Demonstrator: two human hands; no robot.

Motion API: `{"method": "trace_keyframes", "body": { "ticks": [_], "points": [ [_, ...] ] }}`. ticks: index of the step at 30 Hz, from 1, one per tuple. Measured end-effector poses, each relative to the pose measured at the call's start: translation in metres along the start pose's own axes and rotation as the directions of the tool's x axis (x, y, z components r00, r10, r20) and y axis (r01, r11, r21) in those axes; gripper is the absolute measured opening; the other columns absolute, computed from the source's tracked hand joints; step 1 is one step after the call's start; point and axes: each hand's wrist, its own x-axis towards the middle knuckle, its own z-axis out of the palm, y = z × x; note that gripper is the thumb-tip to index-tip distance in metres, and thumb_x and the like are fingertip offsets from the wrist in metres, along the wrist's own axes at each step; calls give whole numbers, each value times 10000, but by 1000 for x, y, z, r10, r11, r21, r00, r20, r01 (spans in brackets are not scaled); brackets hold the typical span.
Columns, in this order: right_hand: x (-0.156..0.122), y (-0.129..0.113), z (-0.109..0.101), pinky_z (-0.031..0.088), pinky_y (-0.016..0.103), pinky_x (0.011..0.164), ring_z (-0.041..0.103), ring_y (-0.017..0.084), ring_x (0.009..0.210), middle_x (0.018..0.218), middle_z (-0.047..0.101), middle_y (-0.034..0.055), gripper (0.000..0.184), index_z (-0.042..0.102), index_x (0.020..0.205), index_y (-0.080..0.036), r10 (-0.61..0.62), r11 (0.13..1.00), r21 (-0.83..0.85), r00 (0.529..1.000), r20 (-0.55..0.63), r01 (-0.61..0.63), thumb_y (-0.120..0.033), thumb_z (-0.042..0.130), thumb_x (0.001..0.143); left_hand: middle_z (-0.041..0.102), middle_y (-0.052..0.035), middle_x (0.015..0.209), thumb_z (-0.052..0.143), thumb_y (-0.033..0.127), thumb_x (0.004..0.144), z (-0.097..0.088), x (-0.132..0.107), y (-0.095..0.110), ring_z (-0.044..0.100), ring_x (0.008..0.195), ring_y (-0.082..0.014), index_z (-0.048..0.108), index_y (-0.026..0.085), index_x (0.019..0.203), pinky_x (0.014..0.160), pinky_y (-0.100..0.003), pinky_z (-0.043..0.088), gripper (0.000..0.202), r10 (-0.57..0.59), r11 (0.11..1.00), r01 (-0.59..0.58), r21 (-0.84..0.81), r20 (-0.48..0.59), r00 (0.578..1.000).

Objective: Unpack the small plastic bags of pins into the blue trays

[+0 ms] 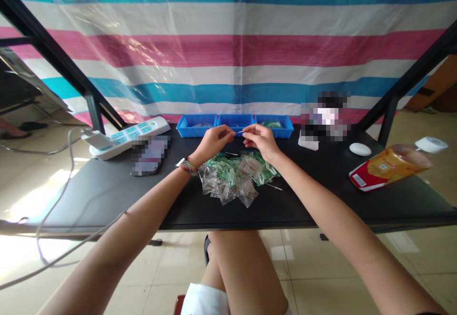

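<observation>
My left hand (215, 142) and my right hand (263, 141) meet over the middle of the table. Their fingertips pinch a thin, light-coloured stick-like piece (239, 132), too small for me to tell its kind. Just beyond the hands stands a blue tray (181, 129) with three compartments; small pieces lie in the left and right ones. Below the hands spreads a pile of green packets (225, 170) and small clear plastic bags (224, 193) with brownish thin pieces inside. A thin whitish rod (274, 188) lies at the pile's right edge, and a dark thin one (231, 153) shows at its top.
On the left of the black table (107, 191) lie a white power strip (134, 134) with a cable and a blurred-out flat object (150, 157). To the right are a white oval object (360, 149), a drink bottle (389, 165) and a small white stand (308, 142). A striped sheet (200, 48) hangs behind.
</observation>
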Motion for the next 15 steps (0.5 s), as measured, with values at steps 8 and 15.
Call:
{"method": "trace_keyframes", "body": {
  "ticks": [8,15],
  "points": [
    [0,2,0,572,222,481,650,118,572,750,679,-9,368,693,832,-195,-84,995,-57,996,21,85,-476,889,699,758,-59,829,580,592,1025,-2,1,6,676,788,-197,710,182,831,777,-316,502,472,25,999,-25,23,14,1000],
    [1,5,0,541,201,447,635,102,559,828,723,21,502,691,833,-199,-59,997,-48,997,44,61,-654,861,710,732,-51,894,664,498,972,-5,-3,15,660,847,-204,686,191,939,813,-313,509,310,55,997,-59,-40,-94,994]
  ]
}}
